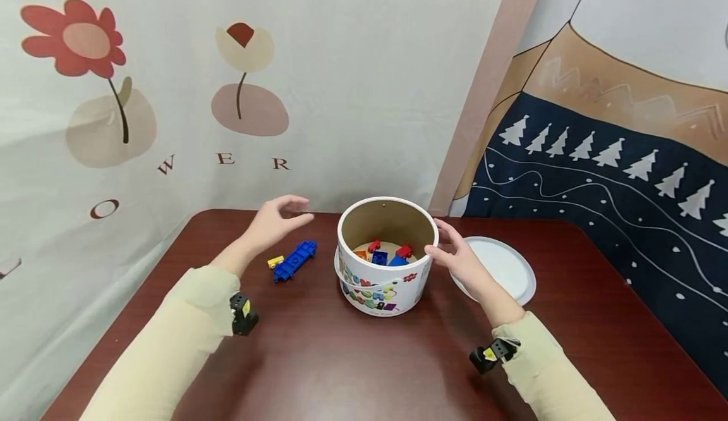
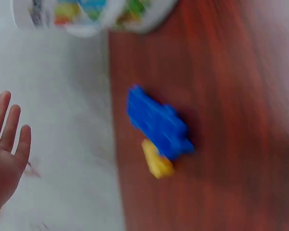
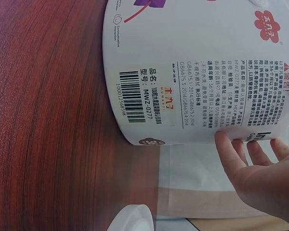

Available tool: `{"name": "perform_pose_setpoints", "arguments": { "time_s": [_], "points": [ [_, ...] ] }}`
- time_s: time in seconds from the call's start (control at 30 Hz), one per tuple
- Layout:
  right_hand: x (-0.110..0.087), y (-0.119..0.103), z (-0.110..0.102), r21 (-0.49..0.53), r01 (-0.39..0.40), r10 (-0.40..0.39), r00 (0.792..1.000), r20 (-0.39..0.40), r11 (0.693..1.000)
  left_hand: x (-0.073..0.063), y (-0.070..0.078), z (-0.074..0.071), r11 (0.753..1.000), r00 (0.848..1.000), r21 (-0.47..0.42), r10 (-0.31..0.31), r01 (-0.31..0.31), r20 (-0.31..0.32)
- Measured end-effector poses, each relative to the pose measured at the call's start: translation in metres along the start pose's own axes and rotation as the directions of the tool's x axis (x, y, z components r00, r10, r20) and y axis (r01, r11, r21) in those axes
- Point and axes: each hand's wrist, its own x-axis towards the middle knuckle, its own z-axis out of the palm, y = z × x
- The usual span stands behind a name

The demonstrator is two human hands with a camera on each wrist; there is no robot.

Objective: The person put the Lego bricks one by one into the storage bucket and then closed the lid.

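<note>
One white bucket (image 3: pixel 200 70) printed "MWZ-0277" touches the right fingers (image 3: pixel 226 148).

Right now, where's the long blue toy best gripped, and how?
Probably from above with the left hand, pinching the blue toy across its narrow width toward the far end: it lies long and low, the yellow piece beside its nearer half.

Tabletop (image 1: pixel 318 345): wood-grained, smooth, low gloss. Bucket (image 1: pixel 375 304): smooth, printed, paperboard look. Blue piece (image 1: pixel 296 262) and yellow piece (image 1: pixel 274 261): plastic-looking. Lid (image 1: pixel 503 266): smooth, plastic-looking. Backdrop (image 1: pixel 364 92): matt, creased, cloth-like. Sleeves (image 1: pixel 165 339): soft, matt cloth.
</note>
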Motion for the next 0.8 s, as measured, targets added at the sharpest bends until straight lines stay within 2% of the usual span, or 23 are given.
{"name": "perform_pose_setpoints", "arguments": {
  "time_s": [0.17,0.37,0.6,0.8],
  "points": [
    [0.000,0.000,-0.001,-0.004,-0.005,0.005,1.000,0.001,1.000,-0.013,-0.040,-0.011,0.996,0.995,0.023,-0.089,0.090,-0.041],
    [0.001,0.002,-0.001,0.003,-0.002,0.001,1.000,0.002,1.000,-0.032,-0.076,-0.009,0.989,0.989,0.035,-0.142,0.143,-0.045],
    [0.001,0.003,-0.001,0.008,0.001,-0.001,1.000,0.008,1.000,-0.045,-0.101,-0.001,0.984,0.985,0.051,-0.170,0.172,-0.026],
    [0.001,0.001,0.000,-0.010,-0.001,0.001,1.000,-0.004,1.000,-0.048,-0.112,0.006,0.984,0.985,0.052,-0.171,0.172,-0.029]
  ]
}}
